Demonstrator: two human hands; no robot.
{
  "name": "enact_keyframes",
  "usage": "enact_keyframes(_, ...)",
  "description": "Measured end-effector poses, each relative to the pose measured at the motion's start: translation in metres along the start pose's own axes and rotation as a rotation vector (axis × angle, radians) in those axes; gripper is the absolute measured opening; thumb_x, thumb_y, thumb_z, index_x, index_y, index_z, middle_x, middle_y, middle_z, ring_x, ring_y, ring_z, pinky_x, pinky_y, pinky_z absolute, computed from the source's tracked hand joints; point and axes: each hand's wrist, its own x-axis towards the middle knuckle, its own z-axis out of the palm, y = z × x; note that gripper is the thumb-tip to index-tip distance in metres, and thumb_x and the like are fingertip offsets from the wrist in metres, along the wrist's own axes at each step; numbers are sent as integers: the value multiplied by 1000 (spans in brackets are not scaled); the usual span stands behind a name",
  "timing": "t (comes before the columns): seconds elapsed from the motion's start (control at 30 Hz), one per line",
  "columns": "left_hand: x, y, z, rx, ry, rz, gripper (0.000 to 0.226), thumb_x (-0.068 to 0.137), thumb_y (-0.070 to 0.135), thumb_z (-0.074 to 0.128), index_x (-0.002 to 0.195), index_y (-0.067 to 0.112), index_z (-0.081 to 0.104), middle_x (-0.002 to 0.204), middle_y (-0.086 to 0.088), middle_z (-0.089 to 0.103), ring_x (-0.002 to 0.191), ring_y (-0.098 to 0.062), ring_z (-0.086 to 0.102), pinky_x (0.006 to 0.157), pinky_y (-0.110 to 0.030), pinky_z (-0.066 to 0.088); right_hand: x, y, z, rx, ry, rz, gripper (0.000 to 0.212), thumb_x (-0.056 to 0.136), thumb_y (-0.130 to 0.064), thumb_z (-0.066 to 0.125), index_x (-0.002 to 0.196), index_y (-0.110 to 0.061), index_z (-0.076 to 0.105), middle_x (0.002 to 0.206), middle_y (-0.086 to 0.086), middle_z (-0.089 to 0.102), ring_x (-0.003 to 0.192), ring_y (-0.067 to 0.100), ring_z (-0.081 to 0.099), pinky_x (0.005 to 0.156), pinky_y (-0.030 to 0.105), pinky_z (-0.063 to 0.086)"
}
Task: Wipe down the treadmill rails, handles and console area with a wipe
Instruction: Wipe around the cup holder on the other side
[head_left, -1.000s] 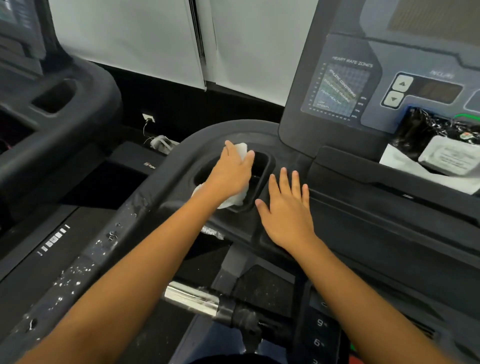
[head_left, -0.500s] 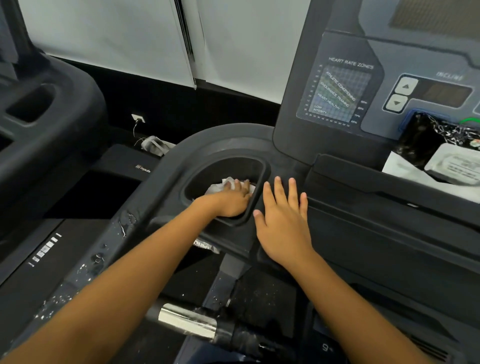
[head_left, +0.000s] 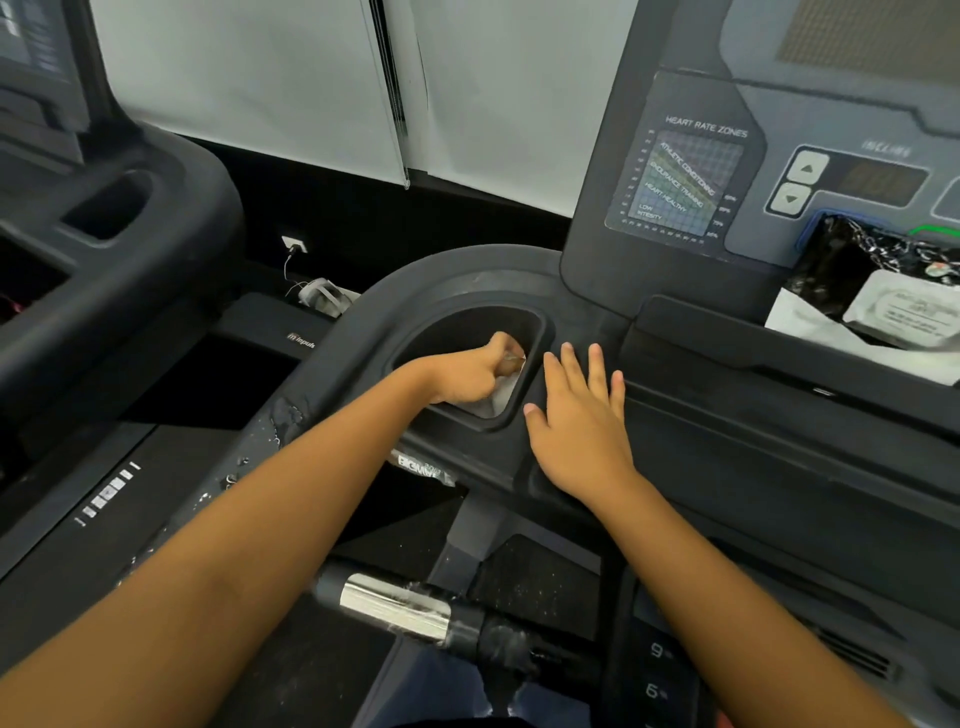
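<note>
Head view, wiping the console's cup recess. The left hand (head_left: 470, 371) is clenched around a white wipe (head_left: 501, 396) and reaches down inside the cup holder (head_left: 467, 322), a dark oval recess moulded into the console housing. The wipe shows only as a crumpled patch below and to the right of the knuckles, pressed against the near right wall of the recess. The right hand (head_left: 579, 426) lies flat and empty, fingers spread, on the black console ledge (head_left: 727, 426) just right of the recess, apparently as a brace.

Judged step: cleaning the inner walls and floor of the recess. To do it well, the wipe would be swept around the full inner wall, then across the floor, with pressure carried into the rounded corners where grime gathers; the far wall beyond the left hand looks untouched from here, though this cannot be confirmed. The rim above the fist also needs a pass.

Further right of the flat hand, the display panel (head_left: 685, 182) and arrow buttons (head_left: 797, 182) presumably remain to be wiped. Below both forearms, the chromed handle (head_left: 395, 608) carries white flecks.
</note>
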Motion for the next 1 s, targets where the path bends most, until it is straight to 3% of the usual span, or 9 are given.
enact_keyframes(0.07, -1, -3, 0, 20, 85, 20, 62, 84, -15, 34, 139, 11, 22, 150, -13, 39, 139, -25, 32, 106, -33, 32, 0, 1, 0, 3, 1, -5, 62, 100, -35, 37, 154, -16, 11, 162, 4, -1, 147, 25, -15, 117, 45, -9)
enact_keyframes(0.17, 1, -6, 4, 158, 246, 2, 55, 89, -7, 39, 141, 6, 26, 144, -17, 45, 130, -30, 44, 100, -36, 39, 0, 1, 0, -2, -3, -4, 62, 101, -36, 37, 154, -16, 10, 162, 4, -1, 147, 25, -16, 117, 45, -10)
enact_keyframes(0.3, 8, 1, 11, 296, 105, -22, 53, 94, 7, 40, 146, 8, 26, 137, -16, 46, 117, -32, 50, 99, -38, 40, 1, 1, 1, -11, 2, -2, 63, 101, -36, 37, 154, -16, 10, 162, 4, -1, 147, 25, -15, 117, 45, -9)
enact_keyframes(0.47, 3, 4, 7, 349, -28, 15, 70, 95, 10, 38, 154, 27, 5, 161, -4, 14, 146, -25, 17, 119, -42, 17, 2, -1, 2, -8, 23, 10, 63, 100, -36, 38, 153, -16, 11, 162, 4, 0, 148, 25, -14, 117, 45, -9)
enact_keyframes(0.53, 1, 1, 5, 284, -76, -8, 76, 92, 6, 40, 154, 31, 3, 160, 0, 16, 147, -23, 17, 119, -40, 18, 2, -2, 2, -15, 23, 11, 63, 100, -37, 38, 153, -16, 11, 162, 4, 1, 148, 25, -14, 117, 46, -8)
enact_keyframes(0.67, -13, 2, -6, 167, -275, -34, 73, 86, -5, 40, 151, 26, 25, 153, 2, 35, 141, -18, 31, 116, -38, 27, 2, -1, 4, -11, 26, 9, 63, 100, -37, 38, 153, -16, 12, 162, 4, 2, 148, 25, -13, 118, 46, -8)
enact_keyframes(0.73, -22, 3, -10, 244, -325, -70, 48, 92, 5, 39, 136, 21, 51, 143, 5, 49, 134, -15, 43, 116, -38, 27, 2, -1, 5, -7, 26, 9, 63, 100, -36, 38, 153, -16, 12, 162, 4, 2, 148, 26, -14, 118, 46, -7)
enact_keyframes(0.8, -27, 6, -12, 289, -328, -141, 32, 95, 22, 39, 113, 23, 66, 121, 6, 66, 114, -15, 59, 111, -41, 35, 2, 1, 4, -2, 25, 5, 63, 100, -36, 39, 153, -15, 12, 162, 4, 2, 148, 26, -14, 118, 46, -8)
enact_keyframes(1.0, -31, 13, -21, 459, -297, -248, 31, 96, 36, 41, 102, 22, 68, 95, 6, 67, 89, -15, 62, 93, -36, 44, 1, 3, 3, 17, 23, -16, 63, 100, -36, 41, 153, -15, 14, 162, 4, 3, 148, 25, -13, 117, 45, -8)
